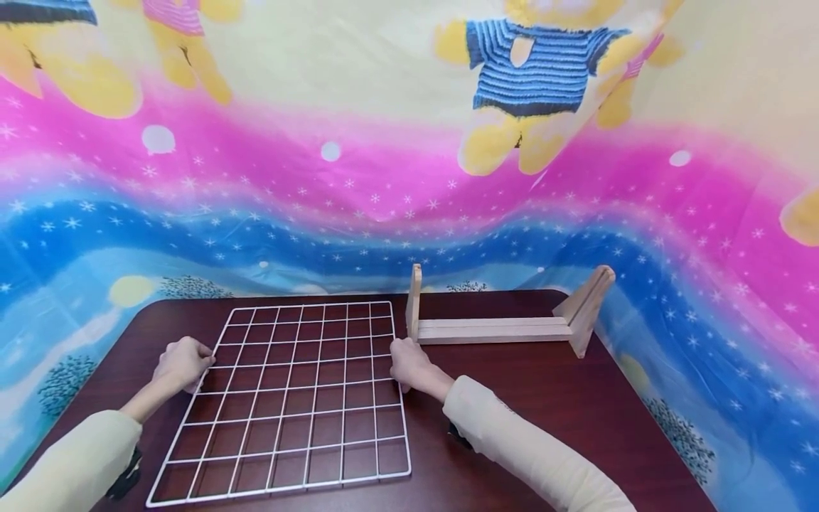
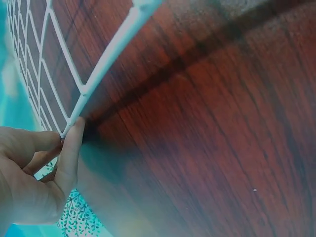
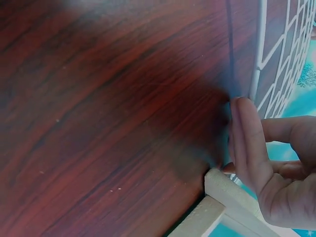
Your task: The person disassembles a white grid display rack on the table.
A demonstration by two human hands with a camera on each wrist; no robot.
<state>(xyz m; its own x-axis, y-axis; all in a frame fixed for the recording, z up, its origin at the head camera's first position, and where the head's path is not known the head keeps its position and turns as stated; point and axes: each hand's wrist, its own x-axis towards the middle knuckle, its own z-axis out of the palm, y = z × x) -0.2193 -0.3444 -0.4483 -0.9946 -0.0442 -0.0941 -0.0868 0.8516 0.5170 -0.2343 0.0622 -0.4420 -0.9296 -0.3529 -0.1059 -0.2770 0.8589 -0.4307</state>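
Observation:
A white wire grid panel point(image 1: 294, 390) lies over the left and middle of the dark wooden table, slightly above its surface by the shadow in the left wrist view. My left hand point(image 1: 182, 364) pinches the panel's left edge between thumb and fingers; the same hand point(image 2: 37, 173) shows at the rim in the left wrist view. On the opposite edge, my right hand point(image 1: 412, 364) grips the rim wire, its fingers point(image 3: 249, 133) on the outer side of it. Just beyond the right hand stands a pale wooden frame point(image 1: 493, 331) with two upright end pieces and a crossbar.
The dark red-brown table point(image 1: 512, 405) has rounded far corners. A printed cloth point(image 1: 384, 192) with bears, snowflakes and coloured bands hangs behind it and along both sides. In the right wrist view, the frame's wooden end point(image 3: 232, 197) is close to the right hand.

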